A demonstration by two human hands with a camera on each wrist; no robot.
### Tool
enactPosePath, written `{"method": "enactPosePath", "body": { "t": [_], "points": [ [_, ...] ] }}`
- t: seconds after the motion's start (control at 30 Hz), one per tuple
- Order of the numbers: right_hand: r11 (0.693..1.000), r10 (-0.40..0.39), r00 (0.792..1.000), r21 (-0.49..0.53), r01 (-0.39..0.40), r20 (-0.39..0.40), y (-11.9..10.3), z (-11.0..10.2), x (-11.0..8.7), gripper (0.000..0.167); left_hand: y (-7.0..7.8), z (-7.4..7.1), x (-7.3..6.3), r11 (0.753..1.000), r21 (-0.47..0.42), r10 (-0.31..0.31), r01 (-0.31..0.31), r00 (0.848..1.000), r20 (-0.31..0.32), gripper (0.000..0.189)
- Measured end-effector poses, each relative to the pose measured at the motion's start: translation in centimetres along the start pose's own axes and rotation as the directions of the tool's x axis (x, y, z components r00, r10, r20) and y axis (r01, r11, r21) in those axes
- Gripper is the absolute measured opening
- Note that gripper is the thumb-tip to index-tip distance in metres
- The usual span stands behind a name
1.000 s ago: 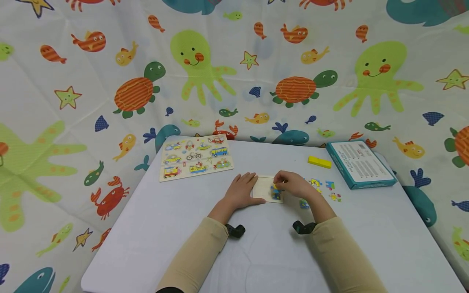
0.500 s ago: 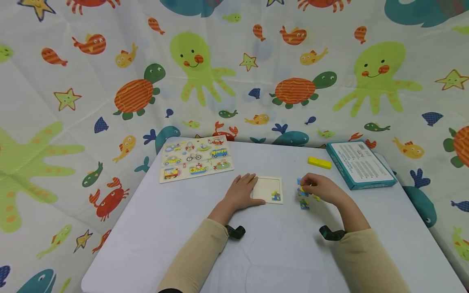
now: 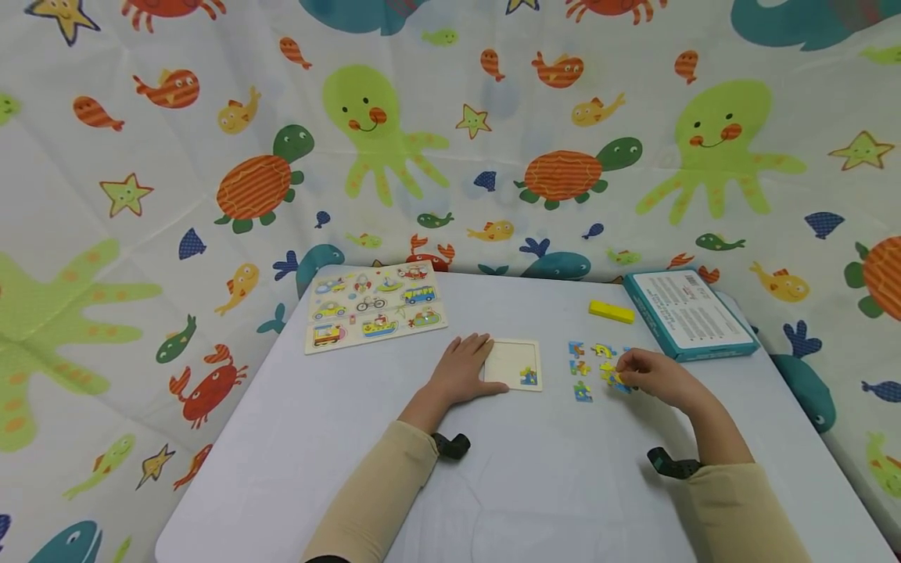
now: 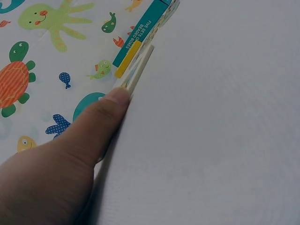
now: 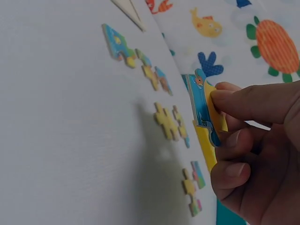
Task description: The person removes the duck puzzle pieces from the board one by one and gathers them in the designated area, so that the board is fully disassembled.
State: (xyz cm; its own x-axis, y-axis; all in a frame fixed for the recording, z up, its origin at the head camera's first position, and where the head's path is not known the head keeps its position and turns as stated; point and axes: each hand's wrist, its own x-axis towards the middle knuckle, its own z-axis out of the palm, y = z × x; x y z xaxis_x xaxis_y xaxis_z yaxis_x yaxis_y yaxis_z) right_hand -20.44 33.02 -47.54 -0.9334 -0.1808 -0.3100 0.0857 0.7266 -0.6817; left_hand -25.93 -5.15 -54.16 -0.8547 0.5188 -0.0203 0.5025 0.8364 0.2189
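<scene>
My left hand [image 3: 459,369] lies flat on the table at the left side of a small square wooden puzzle tray [image 3: 503,360]. Its thumb [image 4: 110,110] touches the tray's edge in the left wrist view. One blue and yellow jigsaw piece [image 3: 529,377] sits in the tray's lower right corner. My right hand [image 3: 658,381] is raised over the loose jigsaw pieces [image 3: 583,391] to the right of the tray. Between its thumb and fingers it pinches a blue and yellow jigsaw piece [image 5: 202,105], held above the table. In the head view this hand partly covers the rightmost loose pieces.
A wooden board with vehicle pictures [image 3: 373,303] lies at the back left. At the back right are a yellow block [image 3: 612,311] and a teal box [image 3: 693,314] with a white printed label. A sea-animal curtain [image 3: 436,141] hangs behind the table.
My right hand has moved right, from over the tray, past the left column of loose pieces, to above the ones farther right. My left hand stays in place by the tray.
</scene>
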Motion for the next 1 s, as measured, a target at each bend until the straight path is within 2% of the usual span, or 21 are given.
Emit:
{"method": "enactPosePath", "body": {
  "t": [0.33, 1.0],
  "points": [
    [1.000, 0.008, 0.999, 0.022, -0.008, 0.036, 1.3, 1.5, 0.0, 0.020, -0.1, 0.1, 0.0, 1.000, -0.007, -0.006, 0.006, 1.000, 0.001, 0.104],
    [0.999, 0.018, 1.000, -0.034, -0.018, 0.003, 1.8, 2.4, -0.2, 0.013, 0.0, 0.1, -0.1, 1.000, -0.003, -0.006, 0.006, 1.000, -0.008, 0.103]
  ]
}}
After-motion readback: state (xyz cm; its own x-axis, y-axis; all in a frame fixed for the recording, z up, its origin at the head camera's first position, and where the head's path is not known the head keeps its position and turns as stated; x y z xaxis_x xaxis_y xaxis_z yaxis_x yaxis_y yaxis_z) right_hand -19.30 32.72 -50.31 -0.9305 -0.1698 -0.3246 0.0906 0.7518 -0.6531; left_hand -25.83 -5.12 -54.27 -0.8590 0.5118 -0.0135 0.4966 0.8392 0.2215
